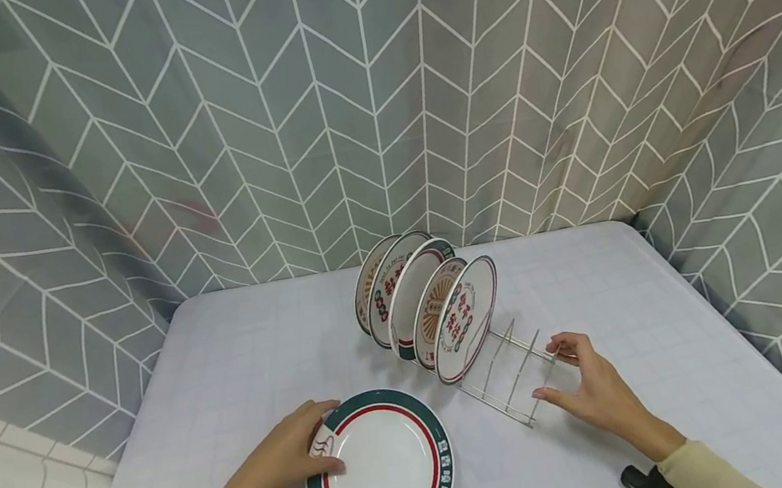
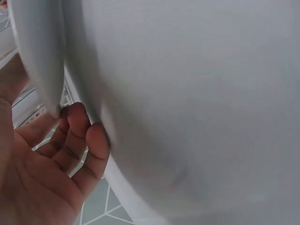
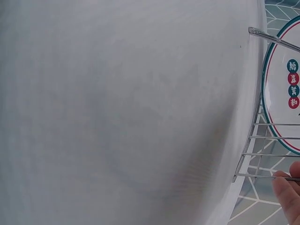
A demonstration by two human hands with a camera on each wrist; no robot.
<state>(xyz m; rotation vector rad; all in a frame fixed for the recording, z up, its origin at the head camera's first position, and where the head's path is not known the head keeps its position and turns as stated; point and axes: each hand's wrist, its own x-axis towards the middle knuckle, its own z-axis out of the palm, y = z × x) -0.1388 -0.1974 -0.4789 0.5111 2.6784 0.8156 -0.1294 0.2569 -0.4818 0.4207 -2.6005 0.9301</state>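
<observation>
A white plate (image 1: pixel 382 469) with a green rim and a red ring lies flat at the table's front. My left hand (image 1: pixel 323 448) grips its left edge, thumb on the rim; in the left wrist view the fingers (image 2: pixel 89 140) curl under the plate's rim (image 2: pixel 40 56). A wire dish rack (image 1: pixel 510 378) stands at mid-table with several patterned plates (image 1: pixel 463 317) upright in its far slots; the near slots are bare. My right hand (image 1: pixel 551 376) is spread at the rack's near end, index tip and thumb touching the end wire. The right wrist view shows a fingertip (image 3: pixel 287 192) on the rack's wire (image 3: pixel 262 140).
The table (image 1: pixel 264 356) wears a pale grey checked cloth. A grey chevron-patterned curtain (image 1: pixel 371 112) encloses it at the back and on both sides. Bare cloth lies left of the rack and to the far right.
</observation>
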